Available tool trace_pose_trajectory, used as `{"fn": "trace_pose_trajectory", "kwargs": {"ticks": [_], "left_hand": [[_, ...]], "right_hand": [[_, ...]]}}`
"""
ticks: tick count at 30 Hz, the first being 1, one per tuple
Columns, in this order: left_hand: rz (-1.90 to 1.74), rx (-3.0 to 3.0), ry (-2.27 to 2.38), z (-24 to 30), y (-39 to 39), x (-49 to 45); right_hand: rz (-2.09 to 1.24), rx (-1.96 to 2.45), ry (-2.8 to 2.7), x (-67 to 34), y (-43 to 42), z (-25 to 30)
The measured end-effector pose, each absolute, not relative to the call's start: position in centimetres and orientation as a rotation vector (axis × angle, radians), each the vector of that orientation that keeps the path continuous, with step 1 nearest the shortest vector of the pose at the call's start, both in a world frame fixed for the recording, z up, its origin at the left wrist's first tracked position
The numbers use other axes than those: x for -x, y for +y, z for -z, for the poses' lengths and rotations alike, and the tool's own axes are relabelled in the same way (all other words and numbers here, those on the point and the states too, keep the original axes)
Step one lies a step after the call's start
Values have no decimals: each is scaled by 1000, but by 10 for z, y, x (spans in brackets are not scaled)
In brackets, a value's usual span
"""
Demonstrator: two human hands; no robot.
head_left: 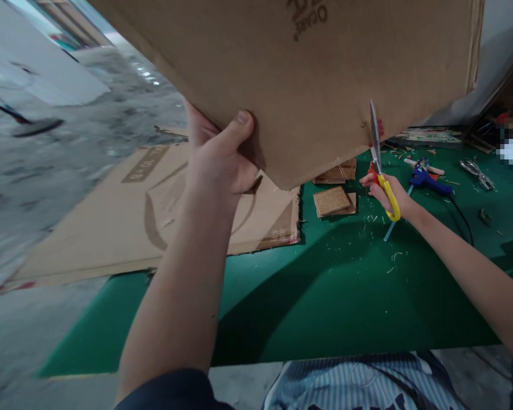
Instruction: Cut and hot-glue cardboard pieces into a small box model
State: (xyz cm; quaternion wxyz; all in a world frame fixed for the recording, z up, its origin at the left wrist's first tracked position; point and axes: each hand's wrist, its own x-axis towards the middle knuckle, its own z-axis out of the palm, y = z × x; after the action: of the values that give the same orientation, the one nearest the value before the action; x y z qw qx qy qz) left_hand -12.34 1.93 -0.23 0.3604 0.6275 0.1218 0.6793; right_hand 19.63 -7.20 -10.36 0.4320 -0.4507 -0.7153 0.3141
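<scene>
A large brown cardboard sheet point(308, 97) with dark printing is held up in the air. My left hand point(222, 148) grips its lower left edge, thumb on the near face and the other fingers hidden behind it. Lower right of the sheet, my right hand point(391, 193) holds a pair of scissors point(377, 145) with yellow and red handles. One blade points up in front of the cardboard near its lower edge; I cannot tell whether the scissors touch it. Below lie small cut cardboard pieces point(331, 201).
Another flat cardboard piece point(106, 216) lies on the green table point(325, 302), overhanging its left side. To the right are a blue glue gun point(430, 181) with a cord, a metal tool point(476, 173) and scattered scraps. A round-based stand point(37, 126) is on the floor.
</scene>
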Motion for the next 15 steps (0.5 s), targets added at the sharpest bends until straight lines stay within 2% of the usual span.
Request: {"fn": "trace_pose_trajectory", "kwargs": {"ticks": [5,10,13,15], "left_hand": [[-1749,-1613,326,4,18,115],[-1923,-1546,398,-10,-4,95],[-2064,-1616,276,-18,-9,83],[-2031,-1665,293,-21,-9,78]], "right_hand": [[-686,1174,-1760,-194,-74,101],[-608,1211,-1710,-188,-76,105],[-621,1206,-1672,-186,-77,108],[-626,1219,-1663,-186,-78,106]]}}
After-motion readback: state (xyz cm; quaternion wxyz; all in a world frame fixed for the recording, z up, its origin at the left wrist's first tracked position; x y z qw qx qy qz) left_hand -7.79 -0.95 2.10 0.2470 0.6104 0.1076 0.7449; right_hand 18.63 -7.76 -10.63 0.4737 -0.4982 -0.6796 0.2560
